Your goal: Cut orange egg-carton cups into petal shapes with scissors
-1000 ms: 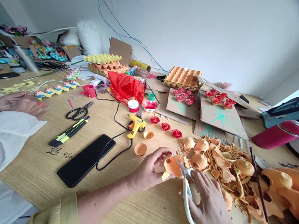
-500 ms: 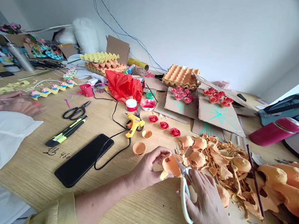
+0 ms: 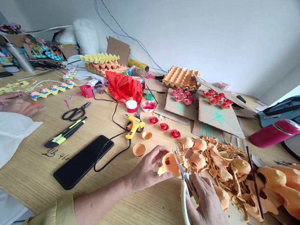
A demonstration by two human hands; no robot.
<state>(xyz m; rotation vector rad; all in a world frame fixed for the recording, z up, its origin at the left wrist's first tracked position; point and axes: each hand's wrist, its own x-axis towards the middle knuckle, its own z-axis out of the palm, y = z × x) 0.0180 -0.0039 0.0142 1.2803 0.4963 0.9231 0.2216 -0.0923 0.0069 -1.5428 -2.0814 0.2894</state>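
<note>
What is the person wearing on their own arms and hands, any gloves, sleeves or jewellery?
Both the left hand and the right hand are bare: no gloves, rings or watch showing. A mustard-yellow sleeve sits bunched near the left elbow; the right arm shows only to the wrist, no sleeve in view.

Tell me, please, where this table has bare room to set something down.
Bare wood lies between the black scissors and the glue gun, and between the phone and the white sleeve. Crowded: the orange scraps right of the held cup and white scissors, and around the egg tray.
</note>
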